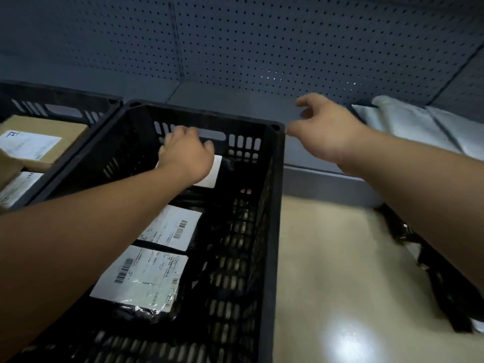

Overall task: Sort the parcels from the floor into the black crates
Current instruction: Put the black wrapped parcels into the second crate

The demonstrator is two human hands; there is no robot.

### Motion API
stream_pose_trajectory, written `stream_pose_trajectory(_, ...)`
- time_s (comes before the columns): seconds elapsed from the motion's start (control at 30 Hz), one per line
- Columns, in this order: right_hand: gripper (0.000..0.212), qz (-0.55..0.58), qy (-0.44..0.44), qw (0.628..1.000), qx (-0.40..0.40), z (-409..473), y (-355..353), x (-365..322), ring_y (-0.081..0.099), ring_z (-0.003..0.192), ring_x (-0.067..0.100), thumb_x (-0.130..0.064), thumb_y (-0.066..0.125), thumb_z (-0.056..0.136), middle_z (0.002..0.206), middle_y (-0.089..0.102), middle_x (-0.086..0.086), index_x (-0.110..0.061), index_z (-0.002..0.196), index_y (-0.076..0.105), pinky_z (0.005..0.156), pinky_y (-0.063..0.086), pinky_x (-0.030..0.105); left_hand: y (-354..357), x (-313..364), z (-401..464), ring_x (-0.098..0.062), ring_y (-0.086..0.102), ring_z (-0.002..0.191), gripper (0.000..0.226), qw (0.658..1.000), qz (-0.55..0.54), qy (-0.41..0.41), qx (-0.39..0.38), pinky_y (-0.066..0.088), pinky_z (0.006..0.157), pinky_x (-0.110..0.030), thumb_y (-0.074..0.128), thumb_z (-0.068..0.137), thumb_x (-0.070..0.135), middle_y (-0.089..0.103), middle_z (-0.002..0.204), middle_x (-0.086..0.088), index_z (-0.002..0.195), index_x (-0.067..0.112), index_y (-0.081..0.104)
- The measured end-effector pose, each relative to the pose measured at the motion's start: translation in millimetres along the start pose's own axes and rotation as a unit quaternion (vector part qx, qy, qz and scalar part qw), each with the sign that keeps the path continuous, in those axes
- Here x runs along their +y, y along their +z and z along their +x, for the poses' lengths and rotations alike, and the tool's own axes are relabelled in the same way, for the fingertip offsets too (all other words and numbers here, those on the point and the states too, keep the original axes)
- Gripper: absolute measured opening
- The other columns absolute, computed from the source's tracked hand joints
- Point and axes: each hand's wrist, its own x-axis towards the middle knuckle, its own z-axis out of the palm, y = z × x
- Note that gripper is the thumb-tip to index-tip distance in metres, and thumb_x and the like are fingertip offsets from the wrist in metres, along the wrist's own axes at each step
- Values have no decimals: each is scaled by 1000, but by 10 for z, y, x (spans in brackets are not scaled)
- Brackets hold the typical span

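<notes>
While deep in slatted black plastic crate (272, 205) | left hand (187, 155) on black poly parcel w/ white label (209, 174), grasp can't tell | right hand (318, 132) loosely curled, holding 0

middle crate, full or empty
Partly filled. The middle crate holds black bagged parcels with white labels along its left side; the left hand rests on the farthest one.

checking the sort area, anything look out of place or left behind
One black parcel lies on the floor to the right, outside the black crate, under the right forearm. Nothing looks spilled or damaged.
</notes>
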Motion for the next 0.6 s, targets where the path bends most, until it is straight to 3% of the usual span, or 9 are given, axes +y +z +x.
stream_pose_trajectory(0.1, 66, -50, -3, 998, 44, -107, -256, 332, 59, 108, 20, -38, 66, 83, 135, 54, 1, -29, 144, 44, 82, 45, 28, -104, 394, -110, -34, 37, 137, 53, 997, -27, 72, 33, 31, 111, -46, 44, 100, 44, 42, 150, -11, 145, 16, 48)
stream_pose_trajectory(0.17, 70, -44, 5, 997, 68, -215, -399, 566, 54, 123, 21, -42, 68, 83, 142, 50, 2, -27, 146, 42, 93, 43, 29, -125, 700, -254, -34, 37, 136, 52, 991, -27, 122, 39, 32, 111, -45, 46, 100, 45, 43, 148, -9, 144, 18, 49)
stream_pose_trajectory(0.27, 72, -24, 31, 995, 95, -391, -567, 878, 52, 128, 21, -48, 69, 84, 145, 49, 5, -22, 146, 42, 106, 40, 32, -80, 1192, -506, -31, 38, 135, 50, 982, -34, 183, 45, 32, 110, -44, 48, 99, 44, 44, 146, -6, 143, 20, 49)
stream_pose_trajectory(0.43, 73, -9, 72, 990, 123, -512, -817, 1242, 53, 125, 24, -51, 67, 83, 145, 48, 4, -24, 147, 42, 105, 44, 38, 96, 1882, -773, -26, 36, 136, 54, 973, -43, 227, 14, 32, 108, -43, 47, 98, 50, 42, 147, -2, 146, 24, 45)
stream_pose_trajectory(0.6, 70, -41, 109, 984, 131, -714, -1173, 1753, 54, 121, 26, -48, 67, 85, 145, 44, 5, -25, 146, 41, 92, 40, 31, 362, 2356, -997, -27, 34, 137, 56, 973, -46, 223, -47, 34, 109, -46, 47, 96, 51, 39, 149, -1, 146, 27, 44)
